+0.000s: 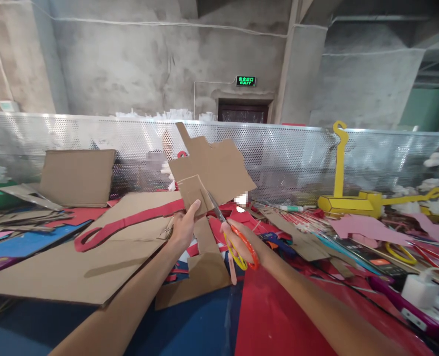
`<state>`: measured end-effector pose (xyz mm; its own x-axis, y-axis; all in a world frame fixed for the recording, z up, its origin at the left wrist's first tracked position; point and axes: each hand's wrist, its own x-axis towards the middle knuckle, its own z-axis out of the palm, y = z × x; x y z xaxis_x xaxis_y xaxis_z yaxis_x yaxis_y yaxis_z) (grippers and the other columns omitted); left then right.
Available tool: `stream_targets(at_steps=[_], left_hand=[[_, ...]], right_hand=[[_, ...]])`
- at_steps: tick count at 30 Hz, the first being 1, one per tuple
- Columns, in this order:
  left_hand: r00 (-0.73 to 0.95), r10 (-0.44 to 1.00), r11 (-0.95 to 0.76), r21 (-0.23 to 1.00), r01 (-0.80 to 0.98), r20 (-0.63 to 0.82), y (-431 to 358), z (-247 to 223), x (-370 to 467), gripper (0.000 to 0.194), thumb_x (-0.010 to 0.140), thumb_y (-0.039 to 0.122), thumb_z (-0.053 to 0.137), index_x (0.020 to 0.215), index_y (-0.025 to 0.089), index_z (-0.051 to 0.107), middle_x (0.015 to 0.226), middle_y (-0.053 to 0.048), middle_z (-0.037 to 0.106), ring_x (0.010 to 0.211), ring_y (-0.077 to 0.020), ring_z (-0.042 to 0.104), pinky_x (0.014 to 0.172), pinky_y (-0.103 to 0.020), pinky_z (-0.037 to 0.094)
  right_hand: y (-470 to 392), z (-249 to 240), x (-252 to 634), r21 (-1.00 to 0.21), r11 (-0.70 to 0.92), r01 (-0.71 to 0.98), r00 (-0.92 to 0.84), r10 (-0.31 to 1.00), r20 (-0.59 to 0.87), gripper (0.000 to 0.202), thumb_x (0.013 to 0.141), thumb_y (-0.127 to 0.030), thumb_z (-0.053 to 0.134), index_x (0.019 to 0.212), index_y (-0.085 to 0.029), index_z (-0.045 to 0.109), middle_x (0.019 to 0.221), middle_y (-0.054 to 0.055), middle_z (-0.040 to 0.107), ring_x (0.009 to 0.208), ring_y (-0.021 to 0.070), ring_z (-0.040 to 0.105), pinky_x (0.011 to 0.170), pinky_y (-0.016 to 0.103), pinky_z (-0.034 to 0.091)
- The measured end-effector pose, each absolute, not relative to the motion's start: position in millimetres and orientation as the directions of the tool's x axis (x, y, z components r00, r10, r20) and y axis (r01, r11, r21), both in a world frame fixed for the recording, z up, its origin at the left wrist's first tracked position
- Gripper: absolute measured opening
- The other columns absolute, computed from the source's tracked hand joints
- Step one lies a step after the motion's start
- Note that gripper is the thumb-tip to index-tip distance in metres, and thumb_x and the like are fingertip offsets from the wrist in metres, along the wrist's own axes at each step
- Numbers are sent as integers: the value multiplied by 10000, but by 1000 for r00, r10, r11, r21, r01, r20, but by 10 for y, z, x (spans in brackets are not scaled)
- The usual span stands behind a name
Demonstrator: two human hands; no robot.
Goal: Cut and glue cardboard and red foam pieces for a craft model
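Note:
My left hand (184,228) is closed on the lower edge of an irregular piece of brown cardboard (219,160), thumb on its face. Pale lines run across the cardboard near the thumb. A long red hook-shaped strip (130,217) reaches left from beside that hand; whether the fingers also hold it I cannot tell. My right hand (238,240) grips scissors (247,244) with orange and yellow handles. Their blades point up and left and meet the cardboard's lower part, right of my left thumb. Some of the blade length is hard to make out.
A large cardboard sheet (126,257) lies at left, and an L-shaped cardboard offcut (208,277) below my hands. A yellow hooked model (349,198) stands at back right. A purple power strip (412,306) with a white plug lies at right. Perforated metal panels (289,153) border the back.

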<state>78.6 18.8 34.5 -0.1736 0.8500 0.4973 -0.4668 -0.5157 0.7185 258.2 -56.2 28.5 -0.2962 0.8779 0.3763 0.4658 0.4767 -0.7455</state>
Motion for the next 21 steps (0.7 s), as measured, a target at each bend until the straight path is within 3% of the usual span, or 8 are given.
stream_targets(at_steps=[7,14,21], left_hand=[[-190,860,-501,715,-487,473,252,301,779,421,766,341,834,1142,168,756,1211,-126,773,1065,-279,748,825,-381,652],[-173,863,-495,729,-473,474,145,349,809,416,758,313,834,1136,158,757,1137,-127,795,1008,-284,766,833,-404,655],[-187,862,-496,713,-495,471,82,362,878,375,781,312,815,1123,171,754,1206,-124,776,1108,-302,737,874,-419,646]], right_hand=[[-566,285,2555,-721,475,505,-239,879,413,529,1025,-700,288,887,-230,488,601,-36,473,468,129,445,480,244,380],[-575,335,2601,-674,505,539,-282,862,421,538,1021,-716,286,860,-232,458,649,-14,532,504,136,501,507,245,394],[-576,401,2637,-633,517,576,-263,851,455,524,1023,-705,308,806,-241,419,602,-17,513,523,157,518,542,265,388]])
